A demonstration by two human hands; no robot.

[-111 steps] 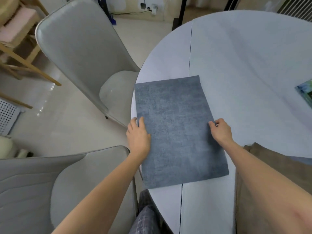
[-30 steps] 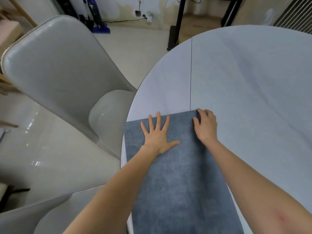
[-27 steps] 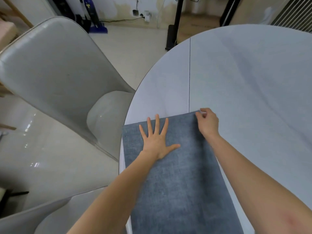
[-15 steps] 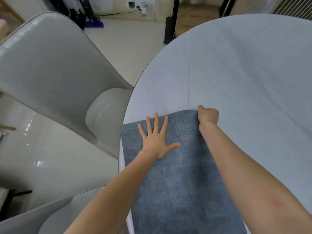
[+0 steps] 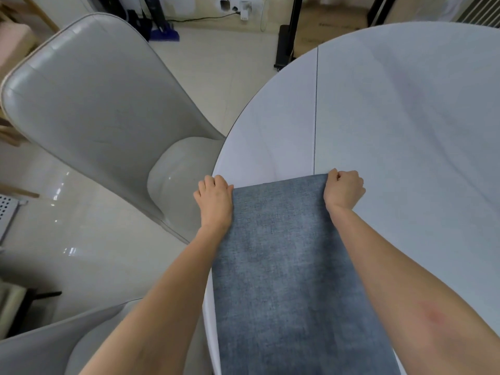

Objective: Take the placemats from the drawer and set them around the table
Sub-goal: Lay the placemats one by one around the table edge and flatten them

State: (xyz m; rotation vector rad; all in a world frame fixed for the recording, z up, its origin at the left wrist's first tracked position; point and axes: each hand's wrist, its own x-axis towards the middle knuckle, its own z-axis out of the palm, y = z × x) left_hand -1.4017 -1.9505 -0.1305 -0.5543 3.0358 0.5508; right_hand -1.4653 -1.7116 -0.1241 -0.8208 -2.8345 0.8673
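A blue-grey fabric placemat (image 5: 286, 266) lies on the round pale table (image 5: 405, 117), running from the bottom of the view up along the table's left edge. My left hand (image 5: 215, 203) grips the mat's far left corner with curled fingers, right at the table's rim. My right hand (image 5: 343, 189) is a closed fist pinching the far right corner. Both forearms cover the mat's long sides.
A grey shell chair (image 5: 108, 109) stands close to the table's left edge. A second grey chair (image 5: 54, 347) shows at the bottom left. A black stand (image 5: 284, 47) and a wall socket with a cable sit on the floor beyond the table.
My left hand was flat with spread fingers on the mat; it has slid to the far left corner and curled round it. My right hand stays closed on the far right corner.
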